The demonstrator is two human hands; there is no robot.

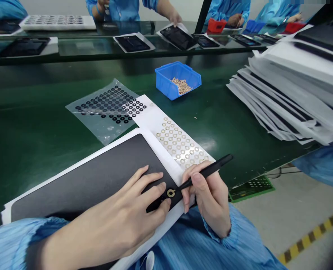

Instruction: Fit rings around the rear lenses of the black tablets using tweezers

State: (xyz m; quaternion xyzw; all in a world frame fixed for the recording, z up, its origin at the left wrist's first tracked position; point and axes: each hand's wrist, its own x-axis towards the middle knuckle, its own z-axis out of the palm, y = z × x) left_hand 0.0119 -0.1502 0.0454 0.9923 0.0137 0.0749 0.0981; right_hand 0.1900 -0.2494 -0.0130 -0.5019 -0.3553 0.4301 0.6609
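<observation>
The right hand [208,198] is closed around a slim black tool [206,172], thumb and fingers pinched on its shaft, and the tool's tip meets a small gold ring [171,193]. The ring lies on the near corner of a dark panel [93,180], just beside the right hand at its 9 o'clock. The left hand [121,221] rests flat on the panel with its fingers apart, gripping nothing; the ring sits between its fingertips, at its 2 o'clock. At 12 o'clock from the right hand, a white sheet of rings [180,144] lies on the green tabletop [28,131], with a blue bin [177,79] beyond.
</observation>
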